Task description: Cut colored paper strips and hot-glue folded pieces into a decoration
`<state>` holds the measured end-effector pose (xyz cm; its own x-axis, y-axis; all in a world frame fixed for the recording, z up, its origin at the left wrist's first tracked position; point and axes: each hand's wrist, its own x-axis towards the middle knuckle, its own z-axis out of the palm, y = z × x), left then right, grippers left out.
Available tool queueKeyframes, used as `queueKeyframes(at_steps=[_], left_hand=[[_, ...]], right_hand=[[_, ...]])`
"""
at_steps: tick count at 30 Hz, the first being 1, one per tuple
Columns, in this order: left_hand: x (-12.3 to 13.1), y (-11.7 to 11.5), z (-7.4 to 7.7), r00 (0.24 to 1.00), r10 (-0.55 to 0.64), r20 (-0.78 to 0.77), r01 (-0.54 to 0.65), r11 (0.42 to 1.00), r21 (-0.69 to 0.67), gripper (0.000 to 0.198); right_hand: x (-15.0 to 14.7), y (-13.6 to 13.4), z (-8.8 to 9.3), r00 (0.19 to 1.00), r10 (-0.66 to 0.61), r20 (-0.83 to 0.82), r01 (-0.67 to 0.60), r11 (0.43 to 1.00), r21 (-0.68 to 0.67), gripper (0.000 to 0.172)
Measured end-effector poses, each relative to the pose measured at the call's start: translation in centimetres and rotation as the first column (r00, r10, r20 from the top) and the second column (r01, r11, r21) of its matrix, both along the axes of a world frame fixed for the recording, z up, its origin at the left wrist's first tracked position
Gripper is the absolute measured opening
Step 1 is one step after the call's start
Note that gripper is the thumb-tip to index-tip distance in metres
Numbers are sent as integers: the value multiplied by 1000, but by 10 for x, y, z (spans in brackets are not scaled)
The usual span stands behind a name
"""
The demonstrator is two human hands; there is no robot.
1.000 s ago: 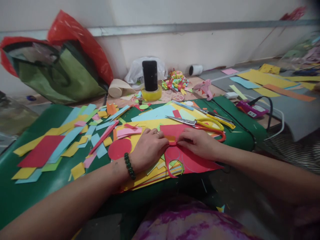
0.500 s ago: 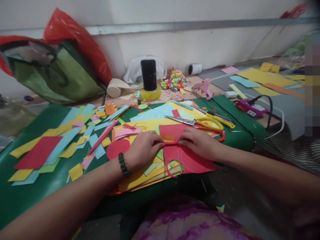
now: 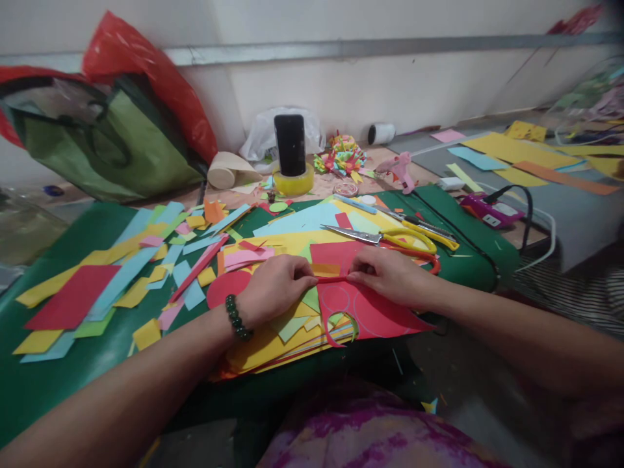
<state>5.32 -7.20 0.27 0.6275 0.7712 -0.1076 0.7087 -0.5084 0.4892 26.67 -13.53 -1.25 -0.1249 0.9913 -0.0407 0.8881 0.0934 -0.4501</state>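
Between my two hands runs a thin red paper strip (image 3: 332, 280), which looks folded or rolled narrow. My left hand (image 3: 279, 286), with a dark green bead bracelet at the wrist, pinches its left end. The right end is pinched by the thumb and fingers of my right hand (image 3: 385, 274). Below the strip lies a red paper sheet (image 3: 385, 313) with circles drawn on it and a round cut-out at its lower left. A red paper disc (image 3: 225, 290) sits partly behind my left hand. Beyond my right hand rest scissors (image 3: 407, 239) with yellow and orange-red handles.
Coloured paper pieces (image 3: 139, 276) spread over the green cover (image 3: 43, 260) at left. Farther back stand a phone (image 3: 290, 146) on a yellow tape roll (image 3: 293, 179), a pink glue gun (image 3: 402, 172) and paper flowers (image 3: 344, 159). A purple power strip (image 3: 492, 211) lies right.
Both hands keep their pinch on the red paper strip. It shows slightly more plainly between them, and the left hand has shifted a little to the left.
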Motion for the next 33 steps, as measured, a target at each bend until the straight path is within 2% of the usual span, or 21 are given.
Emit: queueKeyframes(at_steps=[6,10,16,21,27,33], left_hand=[[0,-3,0,999,8,-49,-4,996,87,17],[-1,-6,1,994,-18,-108,34,988,153,15],[-1,-6,2,991,-43,-127,61,988,141,13],[-1,-6,3,992,-64,-105,79,987,143,13],[-2,-7,4,990,-104,-92,118,979,168,15],[-5,-7,5,985,-150,-81,164,964,208,16]], right_hand=[[0,0,4,1000,1,-30,-3,999,-47,12],[3,2,6,998,63,11,-62,996,-67,10],[4,2,4,984,158,82,-161,987,27,8],[3,3,4,989,131,63,-132,991,8,11],[5,6,11,969,240,67,-243,969,45,14],[4,3,20,984,179,-24,-176,980,91,12]])
